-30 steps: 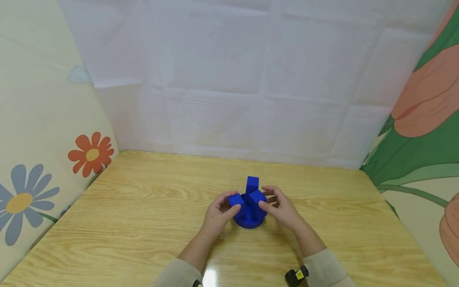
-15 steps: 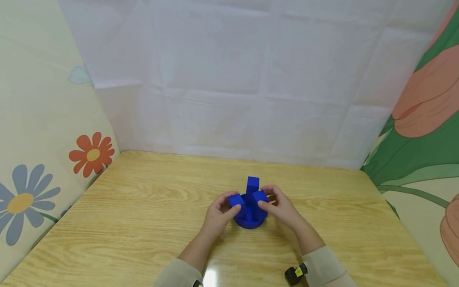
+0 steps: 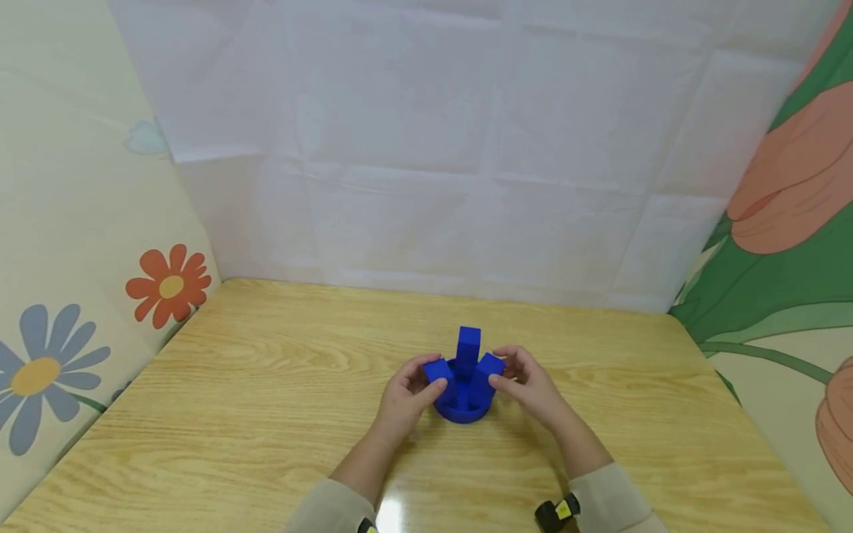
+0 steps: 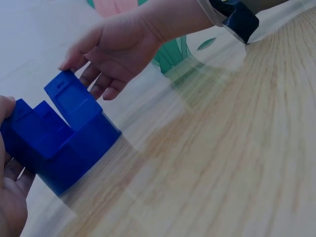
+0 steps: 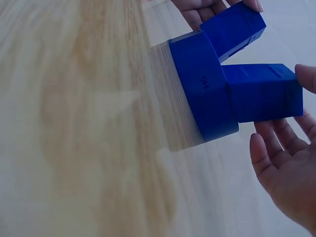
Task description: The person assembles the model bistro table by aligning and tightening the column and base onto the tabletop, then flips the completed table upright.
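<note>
A round blue holder (image 3: 464, 417) stands on the table, with three blue rectangular blocks rising from it. My left hand (image 3: 398, 406) grips the left block (image 3: 440, 372) between thumb and fingers. Between the thumb and fingers of my right hand (image 3: 531, 386) is the right block (image 3: 490, 364), leaning outward. The rear block (image 3: 469, 340) stands upright, untouched by either hand. In the right wrist view the holder (image 5: 202, 89) bears a dark printed mark on its side. Small marks show on the block ends (image 4: 60, 85) in the left wrist view.
The wood-grain table (image 3: 300, 355) extends around the holder on all sides. A white cloth (image 3: 426, 148) hangs behind it, with flower-printed panels to the left and right. A dark device with a yellow patch (image 3: 557, 512) is at the right cuff.
The right block has swung outward to the right with my right hand, so the gap between it and the rear block has widened. My left hand and the left block stay in place.
</note>
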The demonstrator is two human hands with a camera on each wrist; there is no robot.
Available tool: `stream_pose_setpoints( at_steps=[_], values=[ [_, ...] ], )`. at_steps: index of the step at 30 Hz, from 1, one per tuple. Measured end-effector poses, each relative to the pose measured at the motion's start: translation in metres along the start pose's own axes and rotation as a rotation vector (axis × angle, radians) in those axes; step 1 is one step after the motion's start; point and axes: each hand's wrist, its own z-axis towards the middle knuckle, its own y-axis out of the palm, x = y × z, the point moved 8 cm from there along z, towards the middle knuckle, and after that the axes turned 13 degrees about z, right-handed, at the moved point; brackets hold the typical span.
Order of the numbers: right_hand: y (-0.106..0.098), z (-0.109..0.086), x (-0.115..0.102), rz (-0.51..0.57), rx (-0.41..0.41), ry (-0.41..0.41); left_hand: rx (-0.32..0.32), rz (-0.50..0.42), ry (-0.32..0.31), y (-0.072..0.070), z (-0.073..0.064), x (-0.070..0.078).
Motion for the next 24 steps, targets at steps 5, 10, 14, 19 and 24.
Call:
stream_pose_setpoints(
  at_steps=[5, 10, 14, 19, 24],
  values=[
    [0.006, -0.007, -0.014, -0.028, -0.032, 0.026, -0.002, 0.001, 0.006, 0.000, 0.000, 0.001],
    [0.005, -0.012, -0.018, -0.040, -0.021, 0.041, -0.003, -0.001, 0.012, 0.001, 0.000, 0.002],
    [-0.001, -0.008, -0.003, -0.009, -0.013, 0.018, 0.000, 0.001, 0.013, 0.001, 0.000, 0.002],
    [-0.008, -0.009, 0.003, 0.034, -0.004, -0.009, -0.002, -0.001, 0.014, 0.001, 0.001, 0.002],
    [-0.009, -0.015, 0.000, 0.098, -0.021, -0.045, -0.001, -0.009, 0.002, 0.001, 0.000, 0.000]
  ],
)
